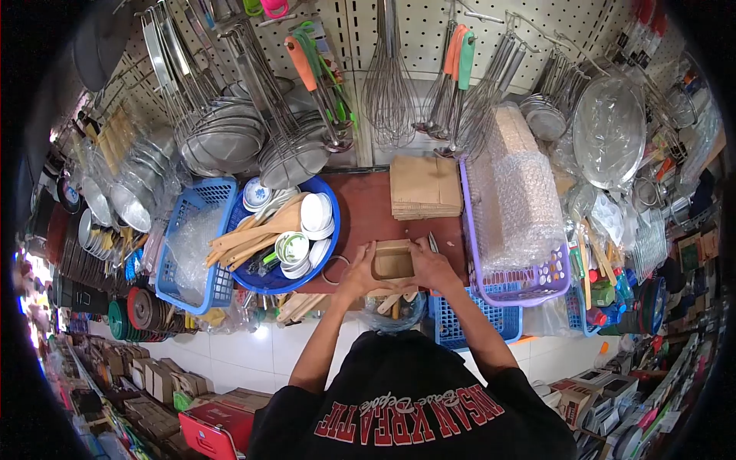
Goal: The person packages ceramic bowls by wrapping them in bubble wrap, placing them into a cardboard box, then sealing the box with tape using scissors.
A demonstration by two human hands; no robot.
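Observation:
A small open cardboard box (393, 262) is held at the front edge of the red-brown table (360, 205). My left hand (359, 270) grips its left side, and my right hand (431, 267) grips its right side. Behind the box lies a stack of flat brown cardboard pieces (425, 186). A pointed metal tool (433, 242) lies just beyond my right hand. Near my left hand is a roll of tape (335, 270), seen as a ring. The inside of the box shows no contents.
Left, a blue round basin (326, 186) holds wooden spatulas and white bowls, beside a blue basket (170, 230). Right stands a purple basket (473, 245) with bubble-wrapped goods. Whisks (389, 96) and strainers (226, 142) hang behind. A blue crate (460, 322) sits below the table edge.

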